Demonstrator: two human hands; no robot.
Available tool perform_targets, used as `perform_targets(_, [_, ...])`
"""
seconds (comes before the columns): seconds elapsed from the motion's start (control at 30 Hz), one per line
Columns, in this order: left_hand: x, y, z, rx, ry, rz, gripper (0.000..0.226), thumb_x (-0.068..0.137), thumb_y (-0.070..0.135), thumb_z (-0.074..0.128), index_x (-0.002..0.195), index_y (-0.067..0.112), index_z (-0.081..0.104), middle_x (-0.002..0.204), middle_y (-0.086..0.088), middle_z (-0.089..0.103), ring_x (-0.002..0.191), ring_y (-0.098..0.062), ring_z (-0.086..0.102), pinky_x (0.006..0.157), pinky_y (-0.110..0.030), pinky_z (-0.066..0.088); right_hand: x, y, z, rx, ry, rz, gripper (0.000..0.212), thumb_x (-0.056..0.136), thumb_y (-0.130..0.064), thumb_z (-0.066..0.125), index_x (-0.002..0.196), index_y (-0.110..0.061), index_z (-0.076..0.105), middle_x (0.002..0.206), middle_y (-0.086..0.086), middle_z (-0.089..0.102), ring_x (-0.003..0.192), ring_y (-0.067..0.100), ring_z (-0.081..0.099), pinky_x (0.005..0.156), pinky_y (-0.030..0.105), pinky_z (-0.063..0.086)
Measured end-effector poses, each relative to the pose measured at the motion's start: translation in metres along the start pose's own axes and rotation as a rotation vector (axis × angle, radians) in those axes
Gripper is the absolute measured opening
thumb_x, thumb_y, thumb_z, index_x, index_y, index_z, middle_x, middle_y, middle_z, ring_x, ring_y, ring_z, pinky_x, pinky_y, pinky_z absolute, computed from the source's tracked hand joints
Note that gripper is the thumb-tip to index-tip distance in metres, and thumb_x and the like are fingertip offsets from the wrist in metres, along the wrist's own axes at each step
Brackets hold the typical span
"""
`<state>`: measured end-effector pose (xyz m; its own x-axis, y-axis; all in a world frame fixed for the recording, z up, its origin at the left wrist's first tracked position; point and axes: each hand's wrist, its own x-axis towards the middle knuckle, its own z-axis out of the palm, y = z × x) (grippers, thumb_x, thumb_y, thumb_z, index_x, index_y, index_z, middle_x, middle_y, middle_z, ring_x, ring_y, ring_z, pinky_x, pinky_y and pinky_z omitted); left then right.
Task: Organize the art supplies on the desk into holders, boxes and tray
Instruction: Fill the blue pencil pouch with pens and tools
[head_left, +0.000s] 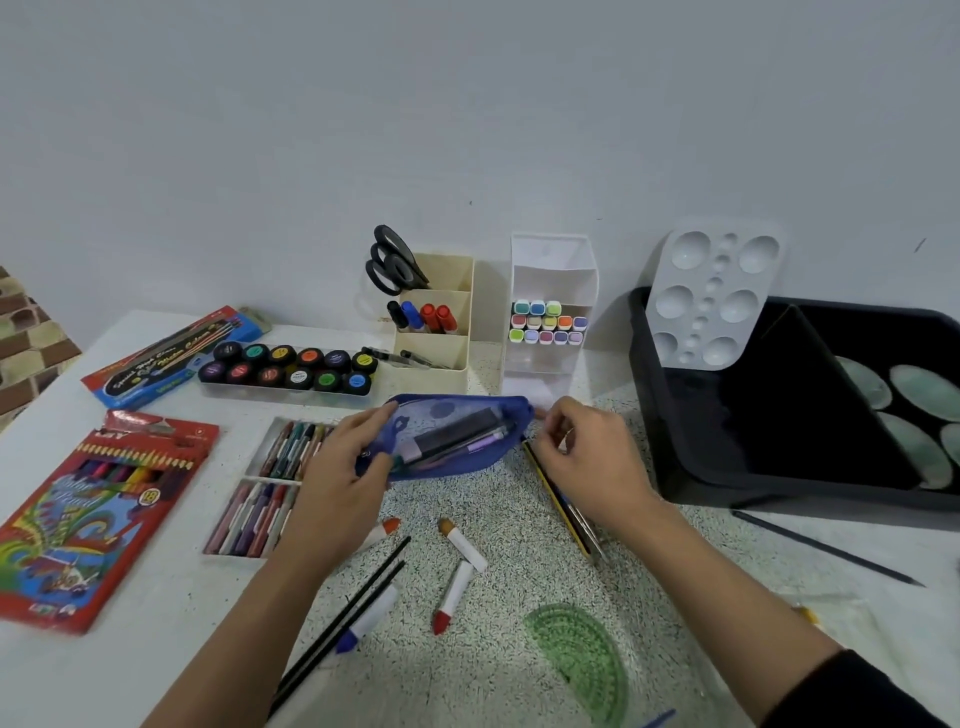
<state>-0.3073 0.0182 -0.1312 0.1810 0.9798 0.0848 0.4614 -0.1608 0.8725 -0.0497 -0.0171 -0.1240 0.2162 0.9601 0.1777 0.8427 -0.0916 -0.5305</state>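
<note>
The person's left hand and left forearm are bare, uncovered right down to the bottom edge of the picture. The right hand and right forearm are bare as far as a black sleeve, which shows only in the lower right corner. The sleeve is plain dark cloth, its cuff edge lying across the arm near the elbow; its weave is too dark to make out. A small pale glint sits on one finger of the right hand, too blurred to tell whether it is a ring.

"18" on red pencil box, other print blurred
</note>
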Motion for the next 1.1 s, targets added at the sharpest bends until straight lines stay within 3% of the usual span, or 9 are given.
perform_targets(0.07, [0.001, -0.001, 0.000, 0.009, -0.034, -0.017, 0.045, 0.104, 0.007, 0.045, 0.143, 0.026, 0.054, 0.130, 0.013, 0.051, 0.121, -0.014, 0.051, 0.104, -0.042, 0.049, 0.001, 0.006, 0.002, -0.102, -0.058, -0.032, 0.007, 0.085, -0.025, 0.067, 0.079, -0.022, 0.065, 0.080, -0.007, 0.067, 0.074, 0.015, 0.063, 0.070, 0.035, 0.055])
perform_targets(0.2, [0.000, 0.001, 0.003, 0.032, -0.058, -0.035, 0.046, 0.105, 0.008, 0.044, 0.145, 0.028, 0.051, 0.136, 0.009, 0.052, 0.123, -0.007, 0.048, 0.103, -0.028, 0.040, 0.004, 0.011, 0.009, -0.346, -0.173, -0.078, 0.027, 0.089, -0.046, 0.066, 0.086, -0.019, 0.070, 0.103, -0.001, 0.063, 0.100, 0.023, 0.057, 0.090, 0.039, 0.046])
perform_targets(0.4, [-0.004, 0.007, 0.006, 0.067, -0.046, -0.044, 0.054, 0.100, -0.002, 0.048, 0.148, 0.022, 0.046, 0.137, 0.016, 0.047, 0.127, 0.001, 0.042, 0.109, -0.017, 0.033, 0.009, 0.012, 0.016, -0.332, -0.214, -0.036, 0.021, 0.093, -0.036, 0.062, 0.091, -0.016, 0.066, 0.112, 0.002, 0.060, 0.107, 0.025, 0.054, 0.101, 0.046, 0.040])
perform_targets(0.5, [-0.007, 0.010, 0.008, 0.068, -0.037, -0.032, 0.055, 0.100, -0.001, 0.049, 0.149, 0.024, 0.045, 0.139, 0.018, 0.045, 0.127, 0.005, 0.039, 0.096, 0.000, 0.027, 0.013, 0.012, 0.012, -0.134, -0.174, 0.061, 0.018, 0.090, -0.031, 0.065, 0.082, -0.015, 0.063, 0.094, 0.000, 0.059, 0.084, 0.020, 0.057, 0.085, 0.039, 0.050])
perform_targets(0.57, [-0.007, 0.009, 0.009, 0.065, -0.046, -0.036, 0.056, 0.100, -0.001, 0.048, 0.150, 0.023, 0.044, 0.144, 0.016, 0.045, 0.131, 0.003, 0.038, 0.102, -0.006, 0.027, 0.015, 0.012, 0.007, 0.112, -0.137, 0.162, 0.016, 0.092, -0.026, 0.065, 0.082, -0.015, 0.064, 0.086, 0.000, 0.063, 0.071, 0.015, 0.057, 0.065, 0.030, 0.048])
perform_targets(0.7, [-0.007, 0.009, 0.011, 0.050, -0.051, -0.052, 0.057, 0.099, -0.004, 0.047, 0.150, 0.023, 0.045, 0.144, 0.015, 0.045, 0.131, 0.002, 0.039, 0.102, -0.007, 0.028, 0.011, 0.008, -0.003, 0.421, -0.073, 0.182, 0.014, 0.100, -0.025, 0.058, 0.087, -0.018, 0.057, 0.080, -0.002, 0.068, 0.060, 0.008, 0.053, 0.056, 0.025, 0.039])
perform_targets(0.83, [-0.004, 0.005, 0.009, 0.003, -0.056, -0.082, 0.056, 0.101, 0.000, 0.047, 0.149, 0.028, 0.047, 0.138, 0.022, 0.049, 0.129, -0.007, 0.047, 0.110, -0.039, 0.044, 0.005, 0.010, 0.002, 0.464, -0.118, 0.160, 0.014, 0.102, -0.023, 0.054, 0.089, -0.020, 0.053, 0.077, 0.003, 0.071, 0.043, -0.001, 0.046, 0.047, 0.019, 0.034])
perform_targets(1.0, [0.001, 0.007, -0.001, -0.056, -0.030, -0.083, 0.051, 0.103, 0.003, 0.045, 0.145, 0.030, 0.052, 0.135, 0.016, 0.054, 0.122, -0.015, 0.055, 0.098, -0.047, 0.053, -0.001, 0.018, 0.007, 0.340, -0.098, 0.137, 0.004, 0.099, -0.020, 0.060, 0.096, -0.021, 0.058, 0.077, -0.001, 0.071, 0.062, 0.010, 0.065, 0.053, 0.024, 0.047])
perform_targets(1.1, [0.002, 0.006, -0.003, -0.058, -0.030, -0.088, 0.052, 0.101, 0.001, 0.046, 0.145, 0.030, 0.052, 0.139, 0.008, 0.055, 0.123, -0.016, 0.055, 0.099, -0.051, 0.052, -0.004, 0.008, -0.004, 0.480, -0.003, 0.106, 0.007, 0.100, -0.021, 0.060, 0.105, -0.025, 0.059, 0.085, -0.005, 0.072, 0.064, 0.010, 0.064, 0.056, 0.023, 0.051])
